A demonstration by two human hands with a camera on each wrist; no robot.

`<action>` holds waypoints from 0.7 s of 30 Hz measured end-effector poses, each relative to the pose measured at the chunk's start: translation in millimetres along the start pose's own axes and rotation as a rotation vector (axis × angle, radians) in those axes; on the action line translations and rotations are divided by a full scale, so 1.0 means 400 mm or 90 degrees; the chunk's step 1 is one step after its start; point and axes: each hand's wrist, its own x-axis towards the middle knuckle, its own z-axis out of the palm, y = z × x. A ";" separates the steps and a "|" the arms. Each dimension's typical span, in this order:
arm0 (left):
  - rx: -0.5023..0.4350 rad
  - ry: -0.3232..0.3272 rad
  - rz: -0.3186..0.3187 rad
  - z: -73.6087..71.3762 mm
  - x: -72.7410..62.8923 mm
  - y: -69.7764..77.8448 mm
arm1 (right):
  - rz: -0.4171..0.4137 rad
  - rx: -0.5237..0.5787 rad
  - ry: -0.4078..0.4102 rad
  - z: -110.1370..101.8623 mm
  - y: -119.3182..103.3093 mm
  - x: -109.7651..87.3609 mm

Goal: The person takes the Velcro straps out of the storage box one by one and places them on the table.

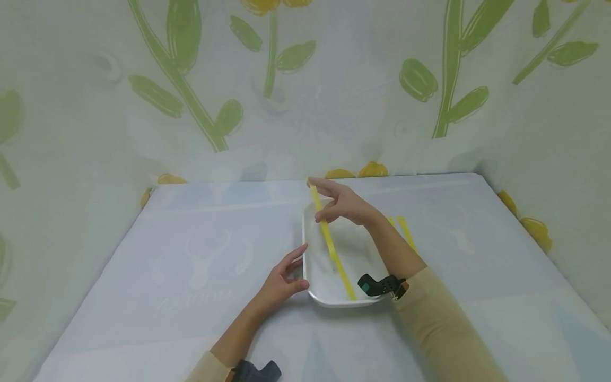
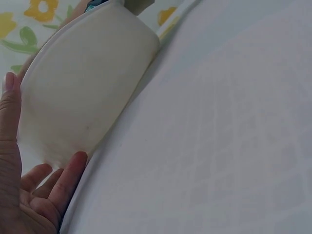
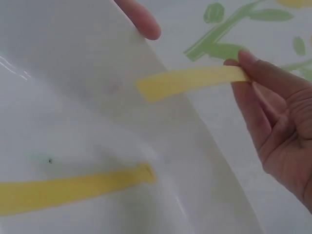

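beige sleeve comes in from five o'clock, and the right hand arches above the far part of the white tray, at twelve o'clock from its middle, wrist lifted and fingers pointing towards ten. its fingertips pinch a yellow strip near one end; the rest of the strip slants down over the tray towards five o'clock, its lower end loose.

the left hand reaches up from seven o'clock and rests against the tray's outer wall at about eight o'clock. its fingers are spread, the thumb well apart from them. the left wrist view shows the fingertips low on that wall.

inside the tray, towards six o'clock, lies a second yellow strip, one end slightly kinked in the right wrist view, where it lies apart from the held one. a tiny dark speck sits near it. past the right forearm, at about two o'clock, are a third yellow strip and the tip of a fourth; the forearm hides part of both, and of the tray's right wall too. a black device on the right wrist stands in front of the tray's four o'clock corner. the pale bench carries the tray, and behind it, at twelve o'clock, rises a backdrop with green stems and yellow flowers.
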 end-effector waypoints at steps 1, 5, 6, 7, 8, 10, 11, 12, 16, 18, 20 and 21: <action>-0.002 -0.003 -0.002 0.000 0.000 0.000 | -0.004 -0.004 0.002 -0.002 -0.007 -0.003; -0.007 -0.009 -0.006 0.000 0.001 0.000 | -0.013 -0.023 0.007 -0.009 -0.029 -0.010; -0.008 -0.009 -0.005 -0.001 0.001 -0.001 | -0.013 -0.025 0.005 -0.010 -0.034 -0.013; -0.010 -0.009 -0.004 -0.001 0.001 -0.003 | -0.012 -0.026 0.003 -0.012 -0.038 -0.015; -0.013 -0.009 -0.002 -0.001 0.001 -0.004 | -0.012 -0.026 0.000 -0.013 -0.043 -0.017; -0.020 -0.009 0.003 -0.001 0.000 -0.005 | -0.007 -0.022 -0.002 -0.016 -0.053 -0.022; -0.022 -0.010 0.006 -0.001 0.000 -0.005 | -0.006 -0.020 -0.001 -0.018 -0.057 -0.025; -0.024 -0.010 0.009 -0.001 0.000 -0.004 | -0.007 -0.016 -0.001 -0.020 -0.063 -0.027; -0.023 -0.009 0.013 -0.001 -0.002 0.000 | -0.027 -0.024 0.007 -0.033 -0.079 -0.034; -0.019 -0.008 0.012 -0.002 -0.002 0.002 | -0.040 -0.027 0.010 -0.039 -0.087 -0.040; -0.019 -0.007 0.013 -0.003 -0.001 0.002 | -0.048 -0.034 0.014 -0.046 -0.096 -0.047; -0.021 -0.006 0.013 -0.003 -0.001 0.003 | -0.051 -0.032 0.014 -0.048 -0.101 -0.050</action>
